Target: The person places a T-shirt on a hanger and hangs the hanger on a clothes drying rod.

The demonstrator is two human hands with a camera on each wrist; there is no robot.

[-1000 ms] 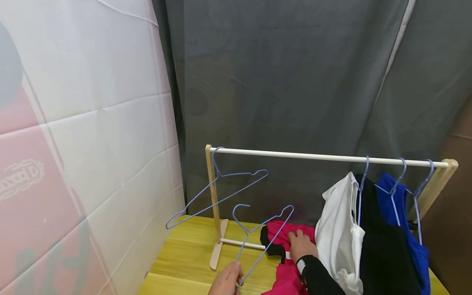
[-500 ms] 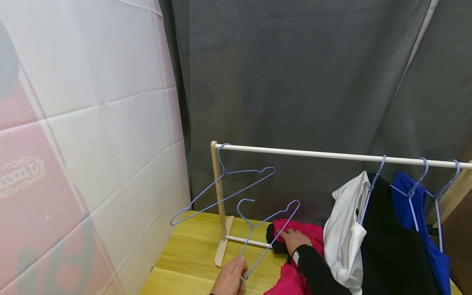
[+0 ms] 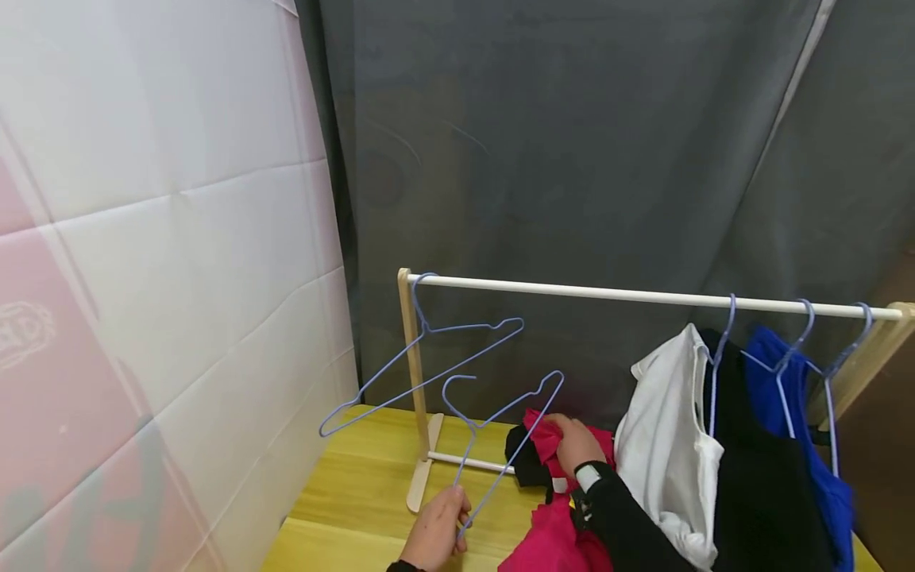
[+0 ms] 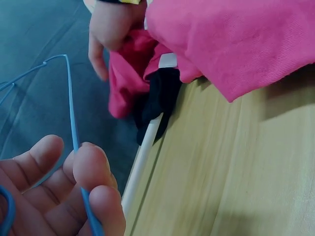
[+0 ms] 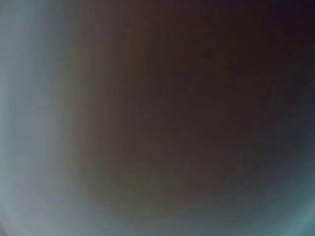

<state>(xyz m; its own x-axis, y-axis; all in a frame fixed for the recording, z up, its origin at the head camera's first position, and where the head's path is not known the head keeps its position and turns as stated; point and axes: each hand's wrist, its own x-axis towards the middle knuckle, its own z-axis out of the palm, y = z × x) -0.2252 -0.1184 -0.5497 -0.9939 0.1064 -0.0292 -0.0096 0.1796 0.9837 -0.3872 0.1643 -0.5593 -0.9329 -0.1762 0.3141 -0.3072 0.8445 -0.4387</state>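
On the wooden tabletop (image 3: 357, 492), just right of our left hand (image 3: 438, 526), lies a pink-and-black garment (image 3: 549, 542), gripped by our right hand (image 3: 576, 446); our left pinches a blue wire hanger (image 4: 72, 108).

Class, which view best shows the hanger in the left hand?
Head view: the held hanger shows most of its outline there. The left wrist view catches only pieces; the right wrist view is just blur.

Left fingers (image 4: 92, 166) grip a blue hanger (image 4: 71, 103) near pink cloth (image 4: 236, 44)
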